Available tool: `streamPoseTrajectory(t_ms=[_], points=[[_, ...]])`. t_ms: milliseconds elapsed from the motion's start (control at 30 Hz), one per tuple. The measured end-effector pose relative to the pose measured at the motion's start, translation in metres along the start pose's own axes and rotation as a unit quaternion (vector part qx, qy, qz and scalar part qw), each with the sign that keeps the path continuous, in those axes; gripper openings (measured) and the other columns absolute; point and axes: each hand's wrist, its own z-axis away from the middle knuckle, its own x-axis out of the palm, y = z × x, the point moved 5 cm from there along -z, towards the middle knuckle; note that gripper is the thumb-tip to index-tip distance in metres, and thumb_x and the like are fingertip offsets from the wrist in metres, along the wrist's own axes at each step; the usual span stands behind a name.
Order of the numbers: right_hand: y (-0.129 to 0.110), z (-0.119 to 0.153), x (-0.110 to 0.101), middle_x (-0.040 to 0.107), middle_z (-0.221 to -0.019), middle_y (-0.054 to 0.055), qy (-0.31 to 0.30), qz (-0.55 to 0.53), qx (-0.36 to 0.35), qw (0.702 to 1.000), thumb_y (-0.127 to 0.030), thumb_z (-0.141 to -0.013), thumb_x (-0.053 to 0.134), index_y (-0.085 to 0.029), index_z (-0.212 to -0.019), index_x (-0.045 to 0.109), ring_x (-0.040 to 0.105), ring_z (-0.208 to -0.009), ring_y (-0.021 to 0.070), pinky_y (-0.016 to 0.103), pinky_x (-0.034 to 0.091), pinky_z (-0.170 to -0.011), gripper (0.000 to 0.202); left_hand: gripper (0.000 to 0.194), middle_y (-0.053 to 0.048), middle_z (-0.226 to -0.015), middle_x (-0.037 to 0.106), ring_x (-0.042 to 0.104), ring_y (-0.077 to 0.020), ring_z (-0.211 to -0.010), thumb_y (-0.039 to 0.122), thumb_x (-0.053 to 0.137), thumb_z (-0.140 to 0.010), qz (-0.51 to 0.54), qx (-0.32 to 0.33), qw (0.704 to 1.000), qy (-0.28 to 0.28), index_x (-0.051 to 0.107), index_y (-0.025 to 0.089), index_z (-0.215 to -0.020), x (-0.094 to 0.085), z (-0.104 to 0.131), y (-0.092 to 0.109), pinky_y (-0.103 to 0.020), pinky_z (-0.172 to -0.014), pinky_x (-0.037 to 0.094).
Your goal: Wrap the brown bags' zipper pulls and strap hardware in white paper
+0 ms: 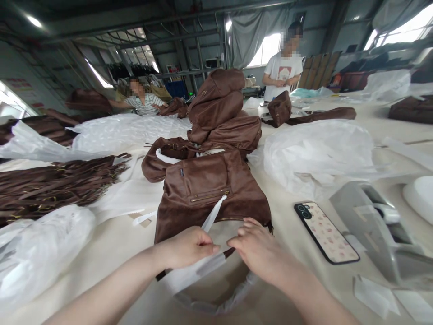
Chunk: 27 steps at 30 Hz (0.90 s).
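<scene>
A brown leather handbag [209,180] lies on the table in front of me, its zipped pocket facing up. A white strip [215,212] is tied to the zipper pull and runs down behind my left hand [189,246]. That hand is closed, thumb against fingers, on white wrapping paper [196,273] that covers part of a brown strap [229,253]. My right hand [255,246] pinches at the bare end of this strap, fingers bent; its grip is partly hidden. Nearest me curves the bag's handle [216,309], wrapped in white.
A phone [326,232] and a grey tape dispenser [375,230] lie at right. Brown bags [219,108] are piled behind. Brown straps [50,189] heap at left, near plastic wrapping [318,153]. Two people stand across the table, one in a white T-shirt [282,74], one in stripes [144,104].
</scene>
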Motion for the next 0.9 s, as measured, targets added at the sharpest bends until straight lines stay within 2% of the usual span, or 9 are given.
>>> streamPoseTrajectory(t_ms=[100, 200, 233, 367, 467, 567, 733, 800, 900], points=[[-0.007, -0.001, 0.004, 0.065, -0.084, 0.004, 0.002, -0.017, -0.017, 1.0, -0.016, -0.088, 0.049, -0.021, -0.088, 0.069, 0.058, -0.093, 0.0182, 0.034, 0.025, -0.107, 0.021, 0.051, 0.005, -0.053, 0.02, 0.02, -0.0085, -0.049, 0.059, 0.043, -0.081, -0.008, -0.012, 1.0, -0.008, 0.033, 0.019, -0.051, 0.004, -0.008, 0.005, -0.023, -0.043, 0.015], [-0.003, -0.001, 0.001, 0.065, -0.088, 0.005, -0.01, -0.047, -0.013, 0.999, -0.016, -0.085, 0.052, -0.019, -0.091, 0.068, 0.056, -0.095, 0.0189, 0.034, 0.026, -0.105, 0.018, 0.049, 0.005, -0.052, 0.022, 0.023, -0.0087, -0.049, 0.057, 0.042, -0.081, -0.039, -0.018, 0.999, 0.001, 0.035, 0.019, -0.051, 0.01, -0.02, 0.01, -0.022, -0.043, 0.017], [0.002, 0.001, -0.002, 0.064, -0.092, 0.006, -0.012, -0.058, -0.001, 0.998, -0.016, -0.081, 0.055, -0.018, -0.095, 0.068, 0.055, -0.099, 0.0199, 0.034, 0.027, -0.104, 0.019, 0.048, 0.005, -0.051, 0.022, 0.024, -0.0086, -0.049, 0.055, 0.042, -0.081, -0.054, -0.023, 0.998, 0.011, 0.036, 0.018, -0.05, 0.011, -0.024, 0.011, -0.022, -0.043, 0.018], [0.037, 0.014, -0.022, 0.06, -0.106, 0.008, -0.004, -0.078, 0.087, 0.993, -0.01, -0.068, 0.061, -0.019, -0.109, 0.063, 0.049, -0.106, 0.0231, 0.033, 0.034, -0.094, 0.043, 0.044, 0.004, -0.05, 0.024, 0.027, -0.0089, -0.048, 0.049, 0.042, -0.08, -0.102, -0.048, 0.993, 0.041, 0.041, 0.018, -0.049, 0.014, -0.041, 0.018, -0.022, -0.045, 0.02], [0.059, 0.024, -0.031, 0.06, -0.101, 0.006, -0.006, -0.086, 0.133, 0.987, -0.006, -0.063, 0.059, -0.022, -0.101, 0.067, 0.051, -0.1, 0.0207, 0.03, 0.036, -0.089, 0.042, 0.046, 0.004, -0.05, 0.024, 0.027, -0.009, -0.048, 0.051, 0.042, -0.08, -0.116, -0.048, 0.991, 0.039, 0.039, 0.018, -0.048, 0.016, -0.051, 0.023, -0.023, -0.044, 0.019], [0.069, 0.027, -0.034, 0.061, -0.096, 0.005, 0.007, -0.081, 0.152, 0.985, -0.005, -0.065, 0.058, -0.024, -0.093, 0.07, 0.053, -0.096, 0.0196, 0.028, 0.037, -0.086, 0.036, 0.048, 0.004, -0.05, 0.023, 0.025, -0.009, -0.048, 0.054, 0.042, -0.08, -0.108, -0.046, 0.992, 0.043, 0.037, 0.018, -0.048, 0.016, -0.055, 0.022, -0.024, -0.045, 0.019], [0.073, 0.022, -0.031, 0.063, -0.086, 0.007, 0.017, -0.044, 0.178, 0.983, -0.005, -0.072, 0.051, -0.021, -0.084, 0.071, 0.057, -0.087, 0.0196, 0.028, 0.039, -0.077, 0.028, 0.05, 0.004, -0.051, 0.024, 0.025, -0.0094, -0.05, 0.059, 0.042, -0.078, -0.039, -0.079, 0.992, 0.092, 0.037, 0.018, -0.049, 0.006, -0.039, 0.003, -0.024, -0.046, 0.017], [0.069, 0.018, -0.025, 0.064, -0.087, 0.006, 0.007, -0.049, 0.156, 0.987, -0.005, -0.072, 0.05, -0.021, -0.088, 0.07, 0.059, -0.084, 0.0189, 0.027, 0.04, -0.074, 0.031, 0.052, 0.005, -0.051, 0.026, 0.026, -0.0091, -0.049, 0.063, 0.046, -0.074, 0.009, -0.112, 0.987, 0.112, 0.041, 0.018, -0.05, 0.004, -0.026, -0.006, -0.023, -0.046, 0.018], [0.06, 0.01, -0.014, 0.066, -0.093, 0.008, -0.007, -0.042, 0.11, 0.993, -0.006, -0.076, 0.047, -0.021, -0.099, 0.069, 0.061, -0.087, 0.0202, 0.028, 0.041, -0.073, 0.035, 0.054, 0.004, -0.053, 0.041, 0.035, -0.01, -0.05, 0.069, 0.054, -0.066, 0.133, -0.182, 0.967, 0.117, 0.056, 0.015, -0.064, 0.011, -0.005, -0.017, -0.022, -0.047, 0.024]])
